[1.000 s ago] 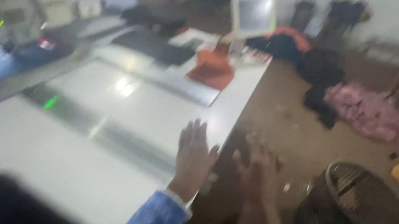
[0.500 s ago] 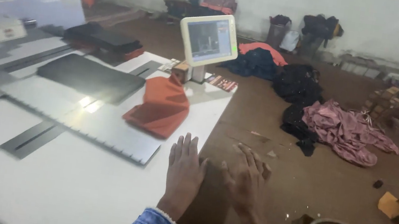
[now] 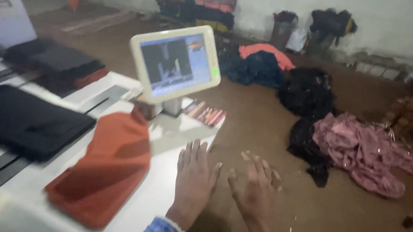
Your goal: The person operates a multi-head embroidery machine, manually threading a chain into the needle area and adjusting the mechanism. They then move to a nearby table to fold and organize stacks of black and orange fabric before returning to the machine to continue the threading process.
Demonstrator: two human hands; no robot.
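My left hand point(image 3: 193, 181) is stretched out flat with fingers apart over the right edge of the white table point(image 3: 159, 195), holding nothing. My right hand point(image 3: 255, 189) hovers beside it past the table edge, over the brown floor, also flat and empty. An orange-red folded cloth point(image 3: 104, 169) lies on the table just left of my left hand. Beyond the hands a tilted white-framed screen point(image 3: 175, 63) stands on a short post at the table's corner.
A black cloth point(image 3: 17, 120) lies flat on the table at left, with more dark folded cloth point(image 3: 54, 61) behind. Pink point(image 3: 367, 150), black point(image 3: 307, 95) and orange point(image 3: 265, 52) garments lie heaped on the floor. Folded stacks point(image 3: 195, 3) line the far wall.
The view has swung forward and to the right along the table. The screen and orange-red cloth now sit closer. Both hands stay out in front, flat and empty.
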